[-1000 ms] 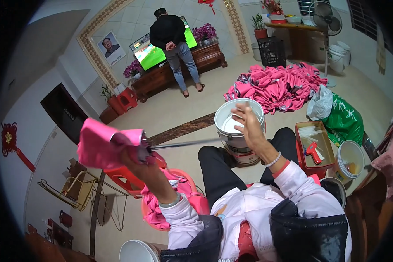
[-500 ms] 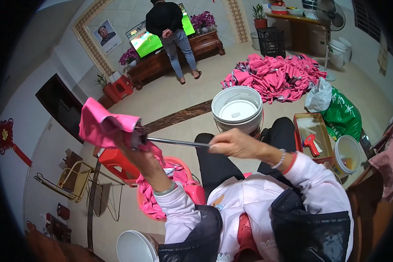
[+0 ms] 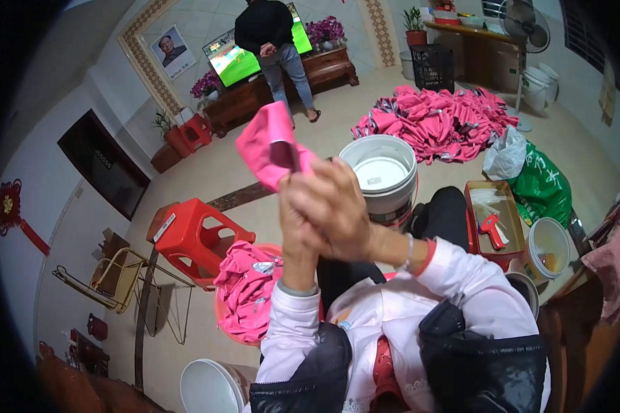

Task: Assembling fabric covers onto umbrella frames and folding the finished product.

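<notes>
A pink umbrella (image 3: 265,146) with a silvery lining is held up in front of me, its cloth bunched and pointing up and to the left. My left hand (image 3: 297,224) is closed around its lower part. Pressed against the left, my right hand (image 3: 341,203) has its fingers wrapped over the same spot; both are slightly blurred. The hands hide the umbrella's shaft and lower end. Below to the left, a pink basin (image 3: 222,323) holds more pink umbrella cloth (image 3: 244,292).
A white bucket (image 3: 412,184) stands beyond my hands, before a large pink umbrella pile (image 3: 441,124). At right are a box (image 3: 470,206) with white sticks and a red tool (image 3: 492,230), and a green bag (image 3: 548,182). A red stool (image 3: 193,224) stands left; a person (image 3: 265,34) stands by a television.
My right hand has slid along the metal shaft to meet my left hand, so the shaft no longer shows. The umbrella has moved right and turned more upright.
</notes>
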Demonstrator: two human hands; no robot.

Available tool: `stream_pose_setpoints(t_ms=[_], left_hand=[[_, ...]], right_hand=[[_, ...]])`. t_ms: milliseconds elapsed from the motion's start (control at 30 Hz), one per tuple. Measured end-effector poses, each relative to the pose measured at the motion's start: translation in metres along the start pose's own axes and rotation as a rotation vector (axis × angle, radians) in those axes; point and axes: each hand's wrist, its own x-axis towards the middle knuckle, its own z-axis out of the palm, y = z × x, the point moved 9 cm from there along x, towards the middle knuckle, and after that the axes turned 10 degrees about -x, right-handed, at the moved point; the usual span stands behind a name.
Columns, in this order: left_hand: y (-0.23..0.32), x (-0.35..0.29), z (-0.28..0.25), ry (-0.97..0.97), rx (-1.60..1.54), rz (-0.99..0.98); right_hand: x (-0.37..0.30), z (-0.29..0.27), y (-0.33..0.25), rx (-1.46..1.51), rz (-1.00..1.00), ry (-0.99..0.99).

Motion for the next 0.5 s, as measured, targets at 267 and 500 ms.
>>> stream_pose_setpoints(t_ms=[267, 500], left_hand=[[-0.044, 0.007, -0.007, 0.099, -0.039, -0.123], [-0.082, 0.002, -0.055, 0.582, -0.154, -0.384]], right_hand=[[-0.018, 0.014, 0.04, 0.004, 0.178, -0.063], [-0.041, 0.014, 0.085, 0.142, 0.533, -0.301]])
